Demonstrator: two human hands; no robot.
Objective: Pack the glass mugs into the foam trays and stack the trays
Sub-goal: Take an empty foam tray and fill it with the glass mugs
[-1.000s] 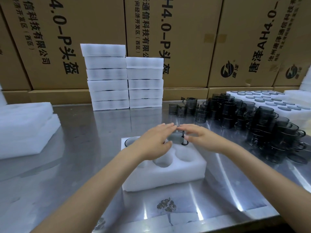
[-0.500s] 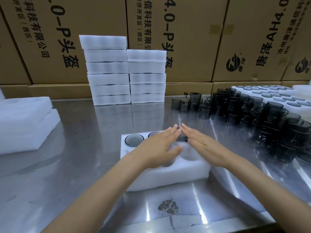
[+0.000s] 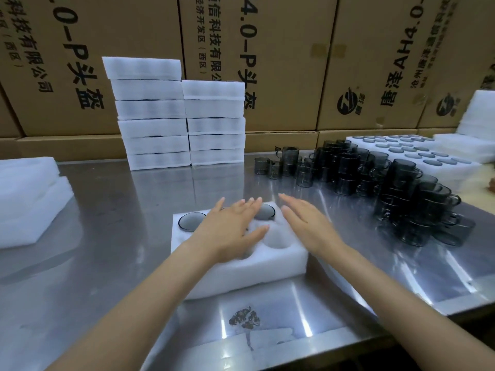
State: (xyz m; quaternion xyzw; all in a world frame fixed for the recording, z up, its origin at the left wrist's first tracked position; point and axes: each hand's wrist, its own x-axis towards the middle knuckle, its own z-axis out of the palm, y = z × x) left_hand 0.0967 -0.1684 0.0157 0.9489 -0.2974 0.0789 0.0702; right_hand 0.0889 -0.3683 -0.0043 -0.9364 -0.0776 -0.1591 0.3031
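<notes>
A white foam tray (image 3: 249, 274) lies on the steel table in front of me. Grey glass mugs sit sunk in its far holes: one at the far left (image 3: 190, 221) and one at the far right (image 3: 265, 212), partly behind my fingers. A near hole (image 3: 276, 239) shows only foam. My left hand (image 3: 231, 231) lies flat over the tray's middle, fingers straight. My right hand (image 3: 305, 223) hovers flat over the tray's right edge, fingers straight, holding nothing. Loose smoky mugs (image 3: 375, 183) crowd the table at the right.
Two stacks of packed foam trays (image 3: 182, 116) stand at the back against cardboard boxes (image 3: 294, 62). Foam sheets (image 3: 26, 199) lie at the left. A filled foam tray (image 3: 417, 153) and more foam (image 3: 479, 113) sit at the far right.
Both hands let go of the mug that they were seating in the far right hole and flattened out. They have drawn slightly apart, uncovering that mug's rim.
</notes>
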